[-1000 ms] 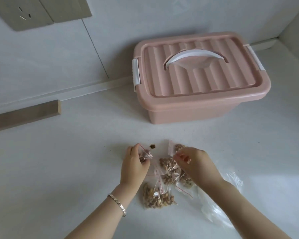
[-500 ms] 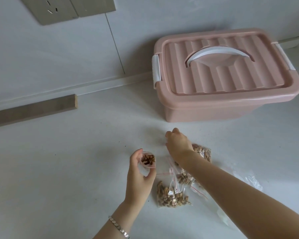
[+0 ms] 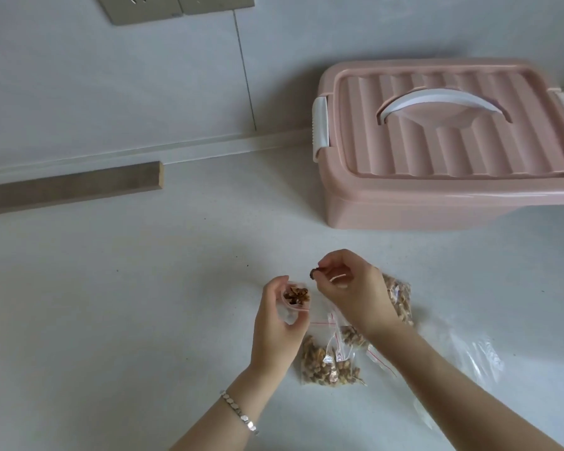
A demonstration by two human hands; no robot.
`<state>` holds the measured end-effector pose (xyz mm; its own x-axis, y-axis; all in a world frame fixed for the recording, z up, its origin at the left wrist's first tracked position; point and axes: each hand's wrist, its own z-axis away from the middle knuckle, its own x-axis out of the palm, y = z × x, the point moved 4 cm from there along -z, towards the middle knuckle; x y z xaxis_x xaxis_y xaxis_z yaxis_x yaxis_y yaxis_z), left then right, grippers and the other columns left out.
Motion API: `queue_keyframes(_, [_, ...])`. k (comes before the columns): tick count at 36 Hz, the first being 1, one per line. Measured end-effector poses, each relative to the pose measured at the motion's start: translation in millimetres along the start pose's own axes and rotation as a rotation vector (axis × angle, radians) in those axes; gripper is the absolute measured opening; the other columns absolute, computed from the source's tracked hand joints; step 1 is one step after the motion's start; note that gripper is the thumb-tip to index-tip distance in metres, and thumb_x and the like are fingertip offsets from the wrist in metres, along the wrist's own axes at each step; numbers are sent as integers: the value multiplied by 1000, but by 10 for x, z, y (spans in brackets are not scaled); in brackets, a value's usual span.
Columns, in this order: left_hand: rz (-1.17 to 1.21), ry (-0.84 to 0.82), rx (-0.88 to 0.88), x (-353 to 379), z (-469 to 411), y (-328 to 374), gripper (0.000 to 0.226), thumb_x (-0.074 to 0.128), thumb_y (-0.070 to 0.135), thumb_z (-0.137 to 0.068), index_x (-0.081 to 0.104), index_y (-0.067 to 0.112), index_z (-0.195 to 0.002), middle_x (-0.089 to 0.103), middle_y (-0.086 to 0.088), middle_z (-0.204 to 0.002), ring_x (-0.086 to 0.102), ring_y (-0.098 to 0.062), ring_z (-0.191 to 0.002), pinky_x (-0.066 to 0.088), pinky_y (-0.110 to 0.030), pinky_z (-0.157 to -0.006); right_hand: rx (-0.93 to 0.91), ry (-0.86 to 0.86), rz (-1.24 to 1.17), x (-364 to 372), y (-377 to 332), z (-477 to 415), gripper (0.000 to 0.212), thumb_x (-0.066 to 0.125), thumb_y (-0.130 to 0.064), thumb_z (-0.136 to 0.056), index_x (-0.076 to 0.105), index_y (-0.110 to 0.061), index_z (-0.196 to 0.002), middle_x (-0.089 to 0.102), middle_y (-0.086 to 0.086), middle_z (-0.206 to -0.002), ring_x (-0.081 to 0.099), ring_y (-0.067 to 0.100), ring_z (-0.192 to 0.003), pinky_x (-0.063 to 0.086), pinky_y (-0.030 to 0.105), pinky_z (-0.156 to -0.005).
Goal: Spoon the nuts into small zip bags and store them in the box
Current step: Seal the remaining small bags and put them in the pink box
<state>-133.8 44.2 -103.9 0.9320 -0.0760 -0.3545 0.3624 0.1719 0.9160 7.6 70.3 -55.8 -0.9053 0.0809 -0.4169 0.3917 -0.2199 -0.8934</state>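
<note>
Small zip bag (image 3: pixel 294 299) of nuts held mouth-up in left hand (image 3: pixel 275 323), fingers curled round it. Right hand (image 3: pixel 352 294) pinches one nut (image 3: pixel 315 272) just above the bag. Filled bags (image 3: pixel 331 362) lie on white counter (image 3: pixel 111 320) beneath the wrists. Pink box (image 3: pixel 450 148) behind, lid on. No readable writing.

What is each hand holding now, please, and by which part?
The left hand grips a small clear zip bag of brown nuts around its sides, below the open mouth. The right hand pinches one dark brown nut piece between thumb and fingertip.
</note>
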Motion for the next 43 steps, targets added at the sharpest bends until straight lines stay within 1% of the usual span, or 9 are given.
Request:
queue_keyframes(6, [4,-9,22,34,51,76,58,72,0,-75,40,39,-102,56,23,-97,53,18,-94,39,0,-76,-203,-78,231,196,-26,258,11,72,-12,-76,70,-19,-84,51,-30,-73,51,-12,-80,40,4,-66])
queue_keyframes(11, [3,-8,32,-15,78,98,55,72,3,-76,42,41,-103,60,17,-101,54,14,-98,39,0,-78,-255,27,221,111,2,357,7,72,-20,-73,71,-17,-80,62,-8,-87,55,1,-78,45,11,-72])
queue_keyframes(15, [8,-24,89,-56,158,192,57,73,3,-75,43,40,-106,62,14,-106,55,8,-102,40,-2,-82,-247,-53,241,29,-15,483,17,71,-31,-74,70,-23,-89,58,-9,-95,57,3,-80,50,17,-67])
queue_keyframes(21, [-66,-53,306,-117,366,450,53,66,22,-77,42,53,-112,52,27,-118,52,9,-108,37,-2,-87,-329,-35,278,-58,-94,658,4,69,-25,-76,69,-26,-80,59,-8,-92,53,-1,-70,44,9,-65])
queue_keyframes(25, [-214,-128,575,-183,432,529,21,61,36,-80,52,28,-98,55,10,-113,45,10,-114,36,-2,-89,-520,-67,383,-178,-229,780,8,56,-24,-83,63,-22,-80,64,-3,-95,62,5,-74,50,19,-58])
queue_keyframes(29, [-419,-217,654,-277,436,475,23,55,51,-83,53,28,-86,49,11,-121,53,3,-105,46,-10,-78,-644,-89,572,-344,-273,861,16,59,-20,-83,66,-12,-71,67,2,-95,66,12,-73,52,21,-57])
queue_keyframes(35, [-543,-78,1003,-283,603,595,16,64,20,-83,68,12,-70,66,4,-84,56,-10,-82,43,-22,-83,-765,17,647,-430,-193,1054,21,55,-23,-83,71,-15,-71,70,-1,-84,66,15,-71,52,23,-58])
queue_keyframes(38, [-650,-98,915,-172,636,448,10,70,23,-73,69,18,-65,66,9,-74,54,-7,-77,40,-22,-83,-716,-18,664,-350,29,1131,23,53,-24,-82,68,-17,-67,69,-5,-79,65,14,-67,52,23,-54])
queue_keyframes(43, [-623,-203,736,-54,725,422,25,54,34,-77,68,20,-62,64,12,-70,52,-6,-70,40,-17,-73,-576,-51,595,-329,213,1228,7,65,-16,-74,69,-17,-68,66,-8,-74,61,12,-61,50,23,-52])
